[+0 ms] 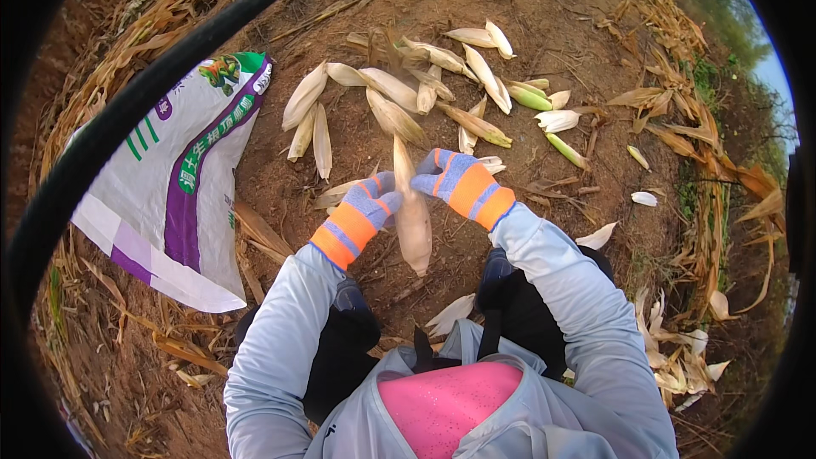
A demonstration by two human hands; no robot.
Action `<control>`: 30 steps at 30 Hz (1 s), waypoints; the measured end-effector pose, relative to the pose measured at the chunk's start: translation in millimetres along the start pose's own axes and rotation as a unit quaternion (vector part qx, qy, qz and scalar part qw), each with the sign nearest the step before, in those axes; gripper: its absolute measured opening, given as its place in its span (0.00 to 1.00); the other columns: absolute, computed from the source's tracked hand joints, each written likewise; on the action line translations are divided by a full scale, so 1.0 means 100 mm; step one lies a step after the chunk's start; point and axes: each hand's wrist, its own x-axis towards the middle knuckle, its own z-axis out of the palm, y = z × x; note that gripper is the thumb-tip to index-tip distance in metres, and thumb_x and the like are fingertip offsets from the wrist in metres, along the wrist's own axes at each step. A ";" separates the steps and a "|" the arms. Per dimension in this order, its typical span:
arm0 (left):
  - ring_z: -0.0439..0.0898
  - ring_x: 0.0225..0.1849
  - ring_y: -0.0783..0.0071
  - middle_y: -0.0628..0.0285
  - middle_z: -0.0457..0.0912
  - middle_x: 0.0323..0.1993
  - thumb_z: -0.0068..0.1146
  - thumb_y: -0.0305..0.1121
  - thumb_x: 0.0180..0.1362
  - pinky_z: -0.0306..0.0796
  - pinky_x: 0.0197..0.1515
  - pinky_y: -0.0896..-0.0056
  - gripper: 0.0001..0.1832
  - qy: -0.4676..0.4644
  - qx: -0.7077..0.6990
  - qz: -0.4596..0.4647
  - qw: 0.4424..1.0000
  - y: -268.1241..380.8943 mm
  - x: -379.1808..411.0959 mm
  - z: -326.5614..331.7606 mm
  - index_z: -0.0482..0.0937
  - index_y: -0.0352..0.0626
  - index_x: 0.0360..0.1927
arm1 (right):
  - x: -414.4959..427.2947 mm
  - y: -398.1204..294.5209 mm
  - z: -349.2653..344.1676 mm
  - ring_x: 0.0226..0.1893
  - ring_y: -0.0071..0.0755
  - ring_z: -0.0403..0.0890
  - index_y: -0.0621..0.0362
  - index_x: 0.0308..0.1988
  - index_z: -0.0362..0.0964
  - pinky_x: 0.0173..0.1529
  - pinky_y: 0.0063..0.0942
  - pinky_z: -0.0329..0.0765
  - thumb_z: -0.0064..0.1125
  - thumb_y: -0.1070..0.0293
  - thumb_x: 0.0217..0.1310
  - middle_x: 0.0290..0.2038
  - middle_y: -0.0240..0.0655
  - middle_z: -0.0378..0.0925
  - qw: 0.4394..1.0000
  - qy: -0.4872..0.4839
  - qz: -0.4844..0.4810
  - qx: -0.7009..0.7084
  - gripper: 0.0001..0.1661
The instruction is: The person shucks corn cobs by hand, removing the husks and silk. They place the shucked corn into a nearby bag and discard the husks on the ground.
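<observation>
In front of me an ear of corn in its dry, pale husk [412, 223] is held off the ground, one tapered end pointing away and the other toward my body. My left hand [357, 217], in an orange and violet striped knit glove, grips the ear's left side. From the right, my right hand [468, 186], gloved alike, pinches the husk near its upper middle. Just beyond my hands lies another husked ear [394, 116], its lower end close to the held one. Kernels are hidden by the husk.
Several husked ears [382, 86] lie scattered ahead on bare soil, with green husk pieces [567, 151] to the right. A printed woven sack [137, 185] lies at left. Dry stalks [707, 204] line both sides, and loose husks [682, 357] pile at lower right. A dark strap [159, 70] crosses upper left.
</observation>
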 end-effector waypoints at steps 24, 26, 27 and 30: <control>0.75 0.36 0.79 0.64 0.77 0.35 0.57 0.32 0.52 0.71 0.40 0.76 0.17 -0.012 0.057 0.050 0.997 0.09 -0.02 0.01 0.73 0.35 0.45 | 0.17 0.36 0.04 0.32 0.25 0.72 0.60 0.38 0.71 0.38 0.24 0.69 0.52 0.63 0.53 0.30 0.34 0.74 0.959 -0.024 0.036 0.280 0.14; 0.75 0.35 0.79 0.63 0.77 0.34 0.57 0.32 0.52 0.71 0.38 0.76 0.16 0.010 0.062 0.045 0.997 0.13 -0.04 0.03 0.73 0.35 0.44 | 0.14 0.29 0.01 0.32 0.26 0.73 0.60 0.38 0.71 0.39 0.24 0.69 0.52 0.63 0.54 0.30 0.34 0.75 0.962 -0.023 0.046 0.268 0.14; 0.75 0.35 0.79 0.63 0.77 0.34 0.56 0.32 0.52 0.72 0.37 0.76 0.16 0.023 0.064 0.043 0.997 0.13 -0.05 0.03 0.74 0.35 0.43 | 0.11 0.21 -0.02 0.32 0.27 0.73 0.61 0.38 0.71 0.39 0.25 0.70 0.52 0.63 0.54 0.31 0.35 0.75 0.965 -0.023 0.051 0.256 0.14; 0.74 0.35 0.80 0.62 0.78 0.35 0.57 0.35 0.50 0.69 0.38 0.78 0.17 0.034 -0.029 0.006 0.999 0.07 -0.01 -0.02 0.74 0.36 0.42 | 0.09 0.15 -0.02 0.32 0.29 0.74 0.61 0.37 0.71 0.39 0.26 0.70 0.52 0.61 0.54 0.31 0.37 0.76 0.980 0.004 0.033 0.194 0.15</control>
